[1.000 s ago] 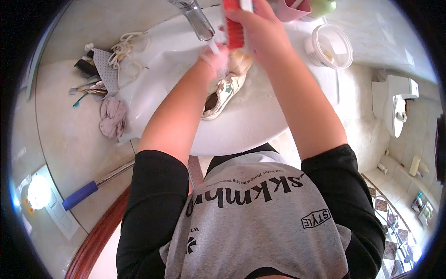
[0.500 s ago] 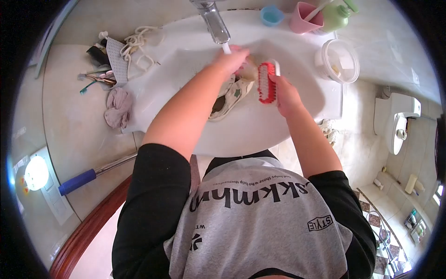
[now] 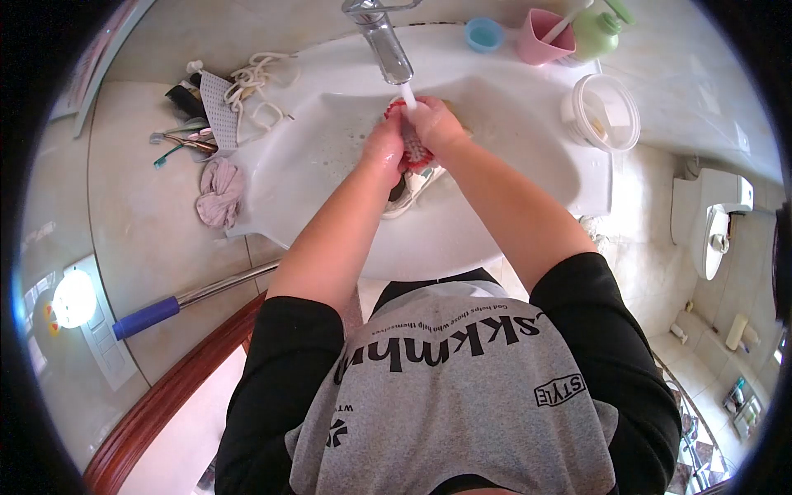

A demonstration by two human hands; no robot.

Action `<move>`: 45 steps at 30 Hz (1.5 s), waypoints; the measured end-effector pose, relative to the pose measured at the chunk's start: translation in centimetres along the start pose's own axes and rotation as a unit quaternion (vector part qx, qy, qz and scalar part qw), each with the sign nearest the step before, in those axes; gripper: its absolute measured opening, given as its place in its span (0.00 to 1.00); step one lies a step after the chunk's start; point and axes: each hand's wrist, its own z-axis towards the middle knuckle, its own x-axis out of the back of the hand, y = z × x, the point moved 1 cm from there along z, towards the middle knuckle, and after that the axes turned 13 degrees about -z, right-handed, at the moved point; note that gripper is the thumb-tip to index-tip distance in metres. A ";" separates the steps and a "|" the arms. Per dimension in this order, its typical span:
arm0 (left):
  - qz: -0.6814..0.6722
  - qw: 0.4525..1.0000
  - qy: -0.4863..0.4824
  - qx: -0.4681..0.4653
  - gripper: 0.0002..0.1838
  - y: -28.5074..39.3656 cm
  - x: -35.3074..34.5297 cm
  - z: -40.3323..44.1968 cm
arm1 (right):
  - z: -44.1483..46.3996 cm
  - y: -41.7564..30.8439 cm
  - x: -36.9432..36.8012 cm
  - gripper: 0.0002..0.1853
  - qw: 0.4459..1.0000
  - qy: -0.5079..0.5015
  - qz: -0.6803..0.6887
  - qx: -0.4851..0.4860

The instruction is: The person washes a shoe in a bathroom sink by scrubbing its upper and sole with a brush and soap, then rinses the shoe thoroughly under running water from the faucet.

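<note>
Under the running faucet, a scrub brush with red and white bristles is held between my two hands, bristles facing up. My left hand is closed against its left side, wet. My right hand grips its upper right part, in the water stream. Below the brush, a pale canvas shoe with a dark opening lies in the white sink. The hands and brush hide much of the shoe.
White shoelaces, a grey perforated holder, toothbrushes and a pinkish cloth are at the left. Along the right rim stand a blue cup, pink cup, green pump bottle and clear tub.
My right hand has brought the brush left, over the shoe and under the water. My left hand has come down from behind the shoe onto the brush.
</note>
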 end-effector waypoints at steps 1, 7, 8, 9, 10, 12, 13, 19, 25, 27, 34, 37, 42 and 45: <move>-0.001 1.000 0.001 0.000 0.26 -0.5 0.5 0.7 | -0.1 -0.4 0.2 0.26 1.000 -0.001 -0.001 0.000; -0.060 0.995 0.009 -0.077 0.25 -1.0 -1.3 -0.2 | 1.1 1.8 2.0 0.25 0.996 0.066 0.020 0.053; -0.092 0.994 0.005 -0.064 0.25 -0.7 -2.2 -0.8 | 0.2 1.9 2.5 0.26 0.991 0.030 0.127 0.015; -0.124 0.991 0.001 -0.052 0.26 -0.5 -2.7 -1.0 | -0.9 1.9 2.9 0.26 0.972 -0.007 0.233 -0.024; -0.102 0.992 0.002 -0.070 0.26 -0.7 -2.8 -0.4 | -1.5 2.3 3.3 0.24 0.958 -0.051 0.279 -0.034; -0.090 0.993 -0.002 -0.074 0.25 -1.2 -3.1 0.9 | -2.8 2.9 3.8 0.23 0.928 -0.120 0.353 -0.004; -0.077 0.994 -0.003 -0.080 0.25 -1.1 -3.6 0.6 | -3.5 2.9 4.0 0.23 0.885 -0.190 0.425 0.026; -0.154 0.988 -0.018 -0.016 0.21 -1.3 -4.4 2.0 | -5.1 2.1 5.4 0.24 0.954 -0.162 0.249 0.033; -0.047 0.995 -0.008 -0.086 0.23 -1.6 -3.8 1.4 | -3.6 2.3 3.3 0.23 0.986 -0.056 0.101 0.117; 0.009 0.993 -0.018 -0.119 0.26 -1.2 -4.0 -0.2 | -3.4 2.2 2.5 0.23 0.991 -0.042 0.073 0.099; -0.144 0.984 0.024 -0.104 0.26 -0.8 -4.8 -1.8 | -2.9 3.3 1.2 0.25 0.983 0.044 -0.101 0.147; -0.175 0.983 -0.017 -0.055 0.22 0.3 -6.0 -2.7 | -4.1 2.0 2.1 0.26 0.989 0.015 -0.031 0.142; -0.170 0.985 -0.029 -0.011 0.14 0.4 -6.2 -1.2 | -5.2 0.5 4.8 0.25 0.979 0.072 -0.162 0.103; -0.112 0.991 0.068 0.013 0.13 0.1 -5.1 1.9 | -8.2 -0.6 6.4 0.24 0.945 0.153 -0.256 0.136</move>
